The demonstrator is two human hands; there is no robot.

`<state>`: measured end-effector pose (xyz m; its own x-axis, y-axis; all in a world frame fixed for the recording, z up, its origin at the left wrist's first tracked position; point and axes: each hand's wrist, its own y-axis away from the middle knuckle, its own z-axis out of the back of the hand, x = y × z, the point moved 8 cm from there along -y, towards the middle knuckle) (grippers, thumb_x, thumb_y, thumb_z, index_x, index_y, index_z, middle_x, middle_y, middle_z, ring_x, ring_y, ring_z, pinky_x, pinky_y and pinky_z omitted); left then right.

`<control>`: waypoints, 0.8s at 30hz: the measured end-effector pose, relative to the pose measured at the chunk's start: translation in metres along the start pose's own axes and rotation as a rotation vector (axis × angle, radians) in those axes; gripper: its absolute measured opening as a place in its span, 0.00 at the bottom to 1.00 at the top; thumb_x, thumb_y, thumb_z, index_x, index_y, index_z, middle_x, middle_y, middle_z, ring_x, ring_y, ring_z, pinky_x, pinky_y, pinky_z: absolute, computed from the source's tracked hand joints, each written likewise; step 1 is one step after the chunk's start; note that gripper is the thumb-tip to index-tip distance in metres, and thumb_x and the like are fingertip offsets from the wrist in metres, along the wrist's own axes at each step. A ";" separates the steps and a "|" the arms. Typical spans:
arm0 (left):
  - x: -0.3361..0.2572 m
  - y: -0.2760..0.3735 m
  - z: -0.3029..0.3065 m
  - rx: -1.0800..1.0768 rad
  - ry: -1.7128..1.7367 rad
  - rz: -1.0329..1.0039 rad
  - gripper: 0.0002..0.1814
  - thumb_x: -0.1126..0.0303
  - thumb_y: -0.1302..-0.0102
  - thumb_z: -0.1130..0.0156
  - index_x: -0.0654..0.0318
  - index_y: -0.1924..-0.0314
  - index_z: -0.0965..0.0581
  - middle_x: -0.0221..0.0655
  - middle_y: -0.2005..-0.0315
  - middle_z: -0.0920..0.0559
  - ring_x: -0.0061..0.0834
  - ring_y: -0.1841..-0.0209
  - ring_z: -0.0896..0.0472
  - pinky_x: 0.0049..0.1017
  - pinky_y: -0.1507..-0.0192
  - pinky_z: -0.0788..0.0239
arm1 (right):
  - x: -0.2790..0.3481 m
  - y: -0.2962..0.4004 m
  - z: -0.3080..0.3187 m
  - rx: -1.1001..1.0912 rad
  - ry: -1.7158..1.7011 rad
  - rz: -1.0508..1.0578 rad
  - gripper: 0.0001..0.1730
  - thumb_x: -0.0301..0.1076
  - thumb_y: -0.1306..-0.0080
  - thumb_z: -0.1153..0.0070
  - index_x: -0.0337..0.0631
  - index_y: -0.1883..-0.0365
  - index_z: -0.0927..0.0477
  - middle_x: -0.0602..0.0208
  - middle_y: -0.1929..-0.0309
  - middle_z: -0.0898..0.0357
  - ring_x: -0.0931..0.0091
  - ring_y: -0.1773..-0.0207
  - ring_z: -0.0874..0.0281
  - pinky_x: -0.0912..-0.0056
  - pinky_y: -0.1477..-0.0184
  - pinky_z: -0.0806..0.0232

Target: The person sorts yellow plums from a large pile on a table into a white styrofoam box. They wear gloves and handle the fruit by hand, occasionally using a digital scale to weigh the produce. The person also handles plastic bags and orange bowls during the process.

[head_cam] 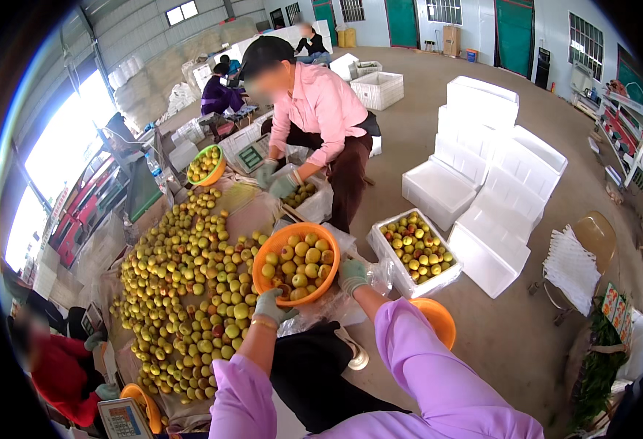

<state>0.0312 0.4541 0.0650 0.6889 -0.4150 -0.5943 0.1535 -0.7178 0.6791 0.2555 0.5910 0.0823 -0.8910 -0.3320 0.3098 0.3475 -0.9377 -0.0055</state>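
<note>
An orange plastic basket (329, 237) full of yellow-green round fruit (301, 249) is before me. My left hand (271, 307), in a pale glove, grips its near left rim. On the basket's right side is my right hand (353, 274), also gloved, beside clear plastic film (378, 277); whether its fingers close on the rim or on the film cannot be told. A large heap of the same fruit (189, 291) spreads on a cloth to the left. To the right stands a white foam box (413, 291) lined with film and filled with fruit.
A co-worker in pink (327, 110) bends over a film-lined box (321, 200). Another in red (63, 373) sits at lower left near a scale (125, 420). Empty foam boxes (489, 241) are stacked at right. An orange basket (436, 321) lies by my right arm.
</note>
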 end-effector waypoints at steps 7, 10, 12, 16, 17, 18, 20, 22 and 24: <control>0.043 -0.037 -0.015 -0.266 0.424 0.035 0.20 0.73 0.40 0.45 0.63 0.46 0.29 0.42 0.49 0.26 0.50 0.47 0.27 0.51 0.56 0.25 | -0.003 0.003 0.002 -0.087 -0.077 0.057 0.22 0.35 0.37 0.47 0.45 0.43 0.24 0.55 0.38 0.29 0.61 0.39 0.26 0.55 0.42 0.33; 0.053 -0.038 -0.040 -0.050 0.461 0.039 0.17 0.73 0.39 0.43 0.64 0.50 0.28 0.42 0.52 0.25 0.46 0.49 0.24 0.41 0.59 0.22 | -0.017 0.001 0.006 -0.328 -0.004 0.093 0.17 0.32 0.42 0.46 0.41 0.54 0.21 0.52 0.50 0.23 0.58 0.47 0.23 0.56 0.46 0.31; 0.009 -0.042 -0.023 0.136 -0.153 -0.504 0.15 0.73 0.39 0.42 0.65 0.51 0.27 0.41 0.53 0.24 0.43 0.50 0.23 0.37 0.62 0.21 | -0.001 0.000 0.004 -0.395 -0.112 0.114 0.12 0.31 0.43 0.45 0.39 0.61 0.20 0.52 0.56 0.20 0.57 0.51 0.21 0.57 0.48 0.30; 0.033 -0.065 -0.057 0.149 0.022 -0.359 0.20 0.76 0.38 0.45 0.72 0.47 0.33 0.50 0.46 0.29 0.50 0.46 0.25 0.31 0.64 0.21 | -0.073 -0.005 0.008 -0.443 -0.522 0.031 0.06 0.29 0.38 0.49 0.36 0.66 0.21 0.51 0.64 0.19 0.56 0.58 0.20 0.55 0.57 0.29; 0.051 -0.056 -0.042 -0.013 0.563 -0.067 0.21 0.76 0.38 0.46 0.74 0.45 0.36 0.55 0.43 0.32 0.54 0.46 0.27 0.30 0.65 0.20 | -0.055 0.013 0.024 -0.475 -0.657 0.058 0.05 0.29 0.37 0.48 0.37 0.68 0.21 0.52 0.66 0.19 0.56 0.60 0.21 0.56 0.57 0.30; 0.047 -0.054 -0.031 0.011 0.596 0.020 0.22 0.77 0.38 0.47 0.76 0.45 0.37 0.58 0.44 0.34 0.58 0.46 0.28 0.28 0.66 0.20 | -0.047 0.029 0.033 -0.467 -0.744 0.041 0.05 0.29 0.36 0.47 0.37 0.67 0.21 0.53 0.66 0.19 0.58 0.60 0.21 0.58 0.57 0.30; 0.049 -0.036 -0.053 0.014 0.607 0.084 0.21 0.78 0.37 0.49 0.78 0.46 0.38 0.61 0.48 0.34 0.64 0.47 0.29 0.23 0.71 0.19 | -0.069 0.070 0.045 -0.497 -0.872 -0.034 0.05 0.30 0.35 0.46 0.38 0.66 0.22 0.54 0.67 0.20 0.60 0.62 0.21 0.61 0.57 0.31; 0.035 -0.041 -0.038 -0.010 0.552 -0.051 0.20 0.78 0.37 0.49 0.79 0.46 0.38 0.60 0.48 0.34 0.63 0.47 0.29 0.23 0.72 0.19 | -0.072 0.114 0.043 -0.505 -1.008 -0.064 0.07 0.32 0.33 0.45 0.36 0.65 0.22 0.57 0.70 0.21 0.65 0.64 0.22 0.64 0.57 0.32; 0.036 -0.043 -0.047 -0.002 0.530 -0.092 0.19 0.79 0.36 0.50 0.80 0.47 0.37 0.59 0.48 0.34 0.62 0.48 0.28 0.23 0.70 0.18 | -0.100 0.155 0.012 -0.402 -0.983 -0.145 0.09 0.33 0.32 0.45 0.35 0.62 0.21 0.58 0.70 0.22 0.69 0.64 0.23 0.66 0.56 0.32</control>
<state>0.0829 0.4957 0.0345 0.9356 -0.0114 -0.3529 0.2308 -0.7368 0.6355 0.4017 0.4798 0.0616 -0.2271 -0.1542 0.9616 -0.0247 -0.9861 -0.1640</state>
